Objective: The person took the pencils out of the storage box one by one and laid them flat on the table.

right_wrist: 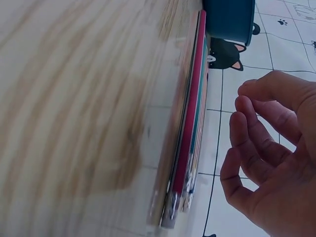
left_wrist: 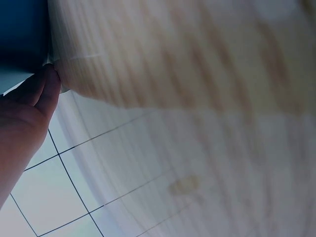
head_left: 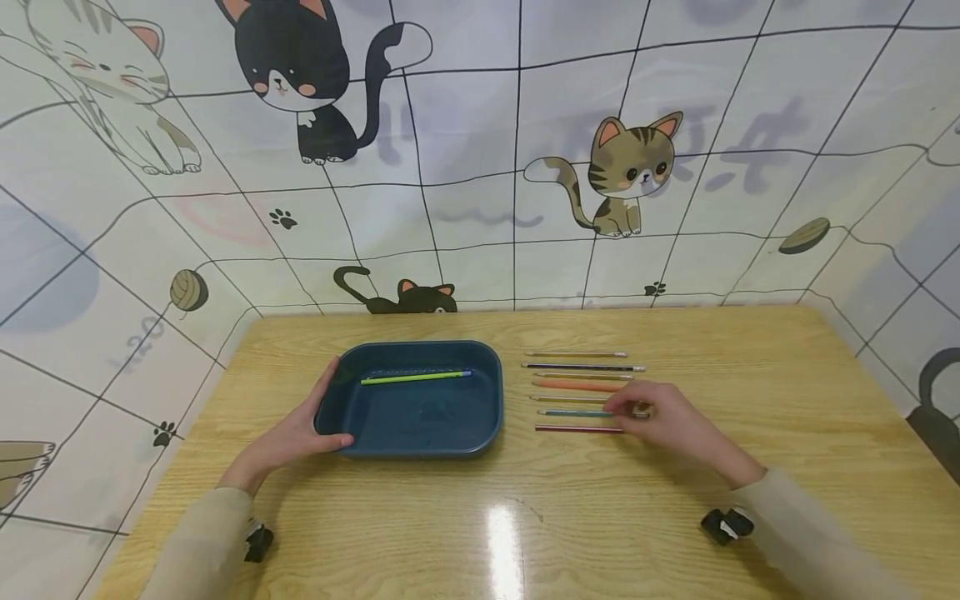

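Observation:
A dark blue tray [head_left: 420,446] stands on the table, with a lime-green pencil [head_left: 416,377] lying inside. My left hand [head_left: 296,429] grips the tray's left end, its thumb along the near left corner and fingers against the left side. To the right of the tray, several pencils lie in a row, points to the left, among them a dark red pencil [head_left: 577,428], a teal pencil [head_left: 573,413] and an orange pencil [head_left: 573,385]. Over their right ends hovers my right hand [head_left: 663,421], fingers loosely bent. In the right wrist view nothing shows between its thumb and fingertips [right_wrist: 242,101].
The wooden table [head_left: 420,525] meets a wall cloth [head_left: 480,200] printed with cats and grid lines at the back and sides. A black-and-dark-blue pencil [head_left: 585,367] and a natural-wood pencil [head_left: 577,354] lie farthest back in the row.

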{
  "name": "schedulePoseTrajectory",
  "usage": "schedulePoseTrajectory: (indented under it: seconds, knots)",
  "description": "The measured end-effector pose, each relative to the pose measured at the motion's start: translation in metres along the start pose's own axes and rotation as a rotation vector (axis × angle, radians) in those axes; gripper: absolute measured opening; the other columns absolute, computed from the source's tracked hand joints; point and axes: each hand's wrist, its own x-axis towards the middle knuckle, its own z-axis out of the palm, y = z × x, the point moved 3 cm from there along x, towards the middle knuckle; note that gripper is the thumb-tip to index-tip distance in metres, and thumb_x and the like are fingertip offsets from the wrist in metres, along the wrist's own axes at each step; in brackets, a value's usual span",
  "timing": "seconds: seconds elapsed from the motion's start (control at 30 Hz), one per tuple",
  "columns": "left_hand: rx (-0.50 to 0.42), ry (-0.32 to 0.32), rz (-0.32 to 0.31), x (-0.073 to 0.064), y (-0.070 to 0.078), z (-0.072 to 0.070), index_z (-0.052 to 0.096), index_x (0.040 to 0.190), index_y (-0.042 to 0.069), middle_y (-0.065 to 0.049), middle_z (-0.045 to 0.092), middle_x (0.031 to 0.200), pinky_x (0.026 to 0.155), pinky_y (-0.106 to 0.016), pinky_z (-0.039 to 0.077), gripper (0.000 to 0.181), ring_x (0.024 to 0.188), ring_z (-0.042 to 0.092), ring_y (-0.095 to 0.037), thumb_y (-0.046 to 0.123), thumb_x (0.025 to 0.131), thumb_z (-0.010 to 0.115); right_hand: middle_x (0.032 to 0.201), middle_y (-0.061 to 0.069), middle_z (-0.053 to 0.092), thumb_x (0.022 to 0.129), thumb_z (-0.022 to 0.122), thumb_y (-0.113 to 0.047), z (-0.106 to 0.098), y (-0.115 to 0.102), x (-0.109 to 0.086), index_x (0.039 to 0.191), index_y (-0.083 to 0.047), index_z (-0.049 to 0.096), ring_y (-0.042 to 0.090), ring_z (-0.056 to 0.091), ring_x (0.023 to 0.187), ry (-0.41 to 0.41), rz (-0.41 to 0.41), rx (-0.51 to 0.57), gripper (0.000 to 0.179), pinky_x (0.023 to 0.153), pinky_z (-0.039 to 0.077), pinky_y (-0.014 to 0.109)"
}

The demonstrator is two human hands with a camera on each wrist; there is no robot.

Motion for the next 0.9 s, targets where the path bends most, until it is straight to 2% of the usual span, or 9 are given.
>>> schedulePoseTrajectory:
  seconds: [0.3,0.47,0.67,0.9]
  knots:
    - [0.003,0.000,-0.010,0.000,-0.001,0.000,-0.007,0.156,0.024,-0.011,-0.009,0.160,0.103,-0.070,0.005,0.114,0.142,-0.008,-0.039,0.019,0.081,0.078,0.087,0.002,0.068,0.082,0.071,0.004,0.012,-0.006,0.010,0.095,-0.004,0.072,0.007,0.057,0.078,-0.008,0.011,0.055,0.015,0.068,0.050,0.028]
    - [0.003,0.000,-0.013,-0.001,-0.002,0.000,-0.007,0.156,0.028,-0.011,-0.010,0.160,0.103,-0.070,0.005,0.114,0.142,-0.008,-0.039,0.019,0.081,0.078,0.091,0.004,0.069,0.084,0.070,0.003,0.020,-0.010,0.021,0.095,-0.005,0.072,0.008,0.058,0.079,-0.021,0.016,0.081,0.014,0.069,0.050,0.030]
    - [0.002,0.003,-0.010,0.000,-0.003,-0.001,-0.006,0.156,0.026,-0.011,-0.009,0.160,0.103,-0.070,0.005,0.114,0.142,-0.008,-0.039,0.018,0.080,0.079,0.091,0.004,0.069,0.085,0.069,0.001,0.030,-0.020,0.036,0.097,-0.004,0.073,0.011,0.059,0.078,-0.033,0.022,0.134,0.013,0.069,0.050,0.030]
    - [0.009,0.001,-0.011,0.000,-0.003,-0.001,-0.007,0.156,0.026,-0.011,-0.009,0.160,0.103,-0.070,0.006,0.114,0.142,-0.007,-0.039,0.019,0.080,0.078,0.091,-0.002,0.069,0.085,0.069,-0.002,0.039,-0.033,0.053,0.097,-0.007,0.074,0.008,0.059,0.079,-0.006,-0.024,0.118,0.013,0.069,0.049,0.029]
